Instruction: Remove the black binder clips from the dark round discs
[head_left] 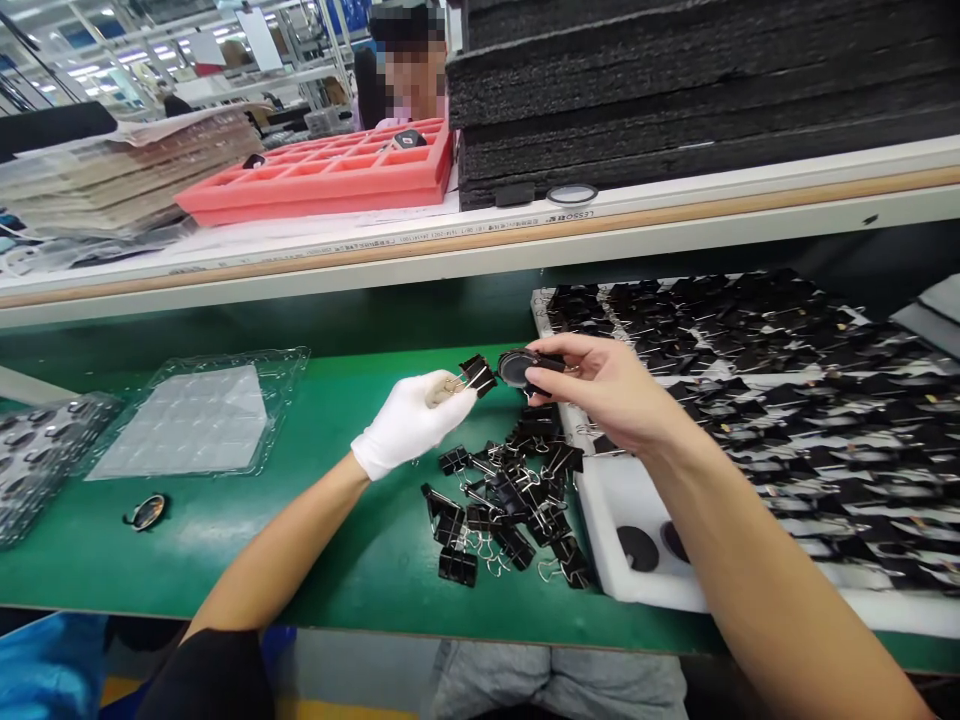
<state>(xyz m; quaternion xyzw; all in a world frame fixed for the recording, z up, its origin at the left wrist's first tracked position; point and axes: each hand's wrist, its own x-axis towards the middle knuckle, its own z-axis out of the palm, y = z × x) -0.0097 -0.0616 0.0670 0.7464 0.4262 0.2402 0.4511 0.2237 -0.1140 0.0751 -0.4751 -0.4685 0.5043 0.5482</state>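
1. Nearest, the right forearm (pixel 757 560) slants over the edge of a green bench (pixel 315 570); grey trousers (pixel 562 685) show below.
2. A white shelf (pixel 675 217) runs across the back, bearing a red tray (pixel 315 196) and stacked black foam (pixel 675 110). A co-worker (pixel 417 75) is beyond, partly hidden.
3. On the bench's left lie a clear tray (pixel 281 430) and a loose round part (pixel 150 512).
4. Black clips (pixel 517 490) lie heaped just below the hands. Beside them, the forearm hides some of a crowded white tray (pixel 607 540).
5. The gloved left hand (pixel 412 415) pinches one clip (pixel 478 375) by its wire handles.
6. The bare right hand (pixel 600 385) holds a disc (pixel 516 370) between thumb and fingers, just beside that clip; whether they touch, I cannot tell.
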